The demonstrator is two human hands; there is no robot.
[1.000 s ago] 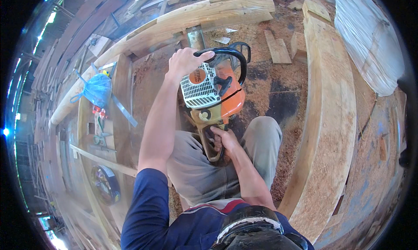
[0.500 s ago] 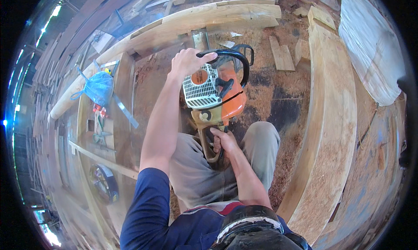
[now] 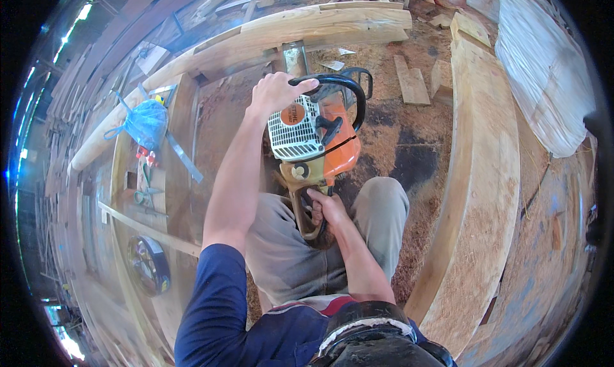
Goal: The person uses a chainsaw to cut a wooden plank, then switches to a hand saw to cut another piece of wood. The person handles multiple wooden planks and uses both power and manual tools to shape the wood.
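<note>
A chainsaw (image 3: 342, 157) with an orange and white body lies tilted in front of my knees, its white vented cover turned upward. My left hand (image 3: 278, 93) is closed around its black front handle (image 3: 355, 85), near the handle's left end. Lower down, my right hand (image 3: 327, 208) grips the tan rear handle (image 3: 299, 204) between my thighs. Beyond the front handle a flat metal piece (image 3: 295, 59) shows against the wood; I cannot tell whether it belongs to the saw.
A long timber beam (image 3: 300, 29) curves across the far side. Thick planks (image 3: 489, 194) lie at right beside white sheeting (image 3: 537, 66). At left are a blue bag (image 3: 146, 123), green-handled scissors (image 3: 148, 191) and a round dark-rimmed object (image 3: 148, 265). Another person's foot (image 3: 458, 1) is far right.
The view has shifted slightly. At the far right, the other person's hand has gone from view and a foot shows there. Both my hands keep their hold on the chainsaw.
</note>
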